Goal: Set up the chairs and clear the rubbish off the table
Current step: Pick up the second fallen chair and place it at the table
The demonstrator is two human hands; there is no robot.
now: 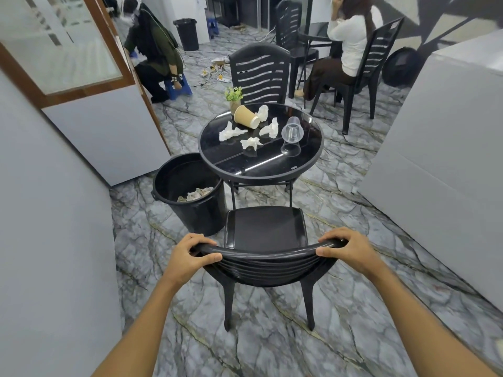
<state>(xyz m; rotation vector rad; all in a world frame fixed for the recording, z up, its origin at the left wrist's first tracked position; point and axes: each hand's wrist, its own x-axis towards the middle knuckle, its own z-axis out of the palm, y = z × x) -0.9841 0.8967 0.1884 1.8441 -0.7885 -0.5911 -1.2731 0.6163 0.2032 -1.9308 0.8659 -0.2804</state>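
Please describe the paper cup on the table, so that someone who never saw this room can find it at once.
Look at the round black glass table in the middle of the room. Near its far edge, beside the small potted plant, the paper cup lies on its side. It alone is tan; the plastic cup is clear, the tissues white.

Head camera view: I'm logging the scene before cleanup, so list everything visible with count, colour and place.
round table: 1, black glass, centre
crumpled tissues: 4, white, tabletop
paper cup: 1, tan, tipped, tabletop
plastic cup: 1, clear, tipped, tabletop right
potted plant: 1, green, table's far edge
near chair: 1, black, in front of the table
far chair: 1, black, behind table
bin: 1, black, left of table
left hand: gripping near chair's back
right hand: gripping near chair's back
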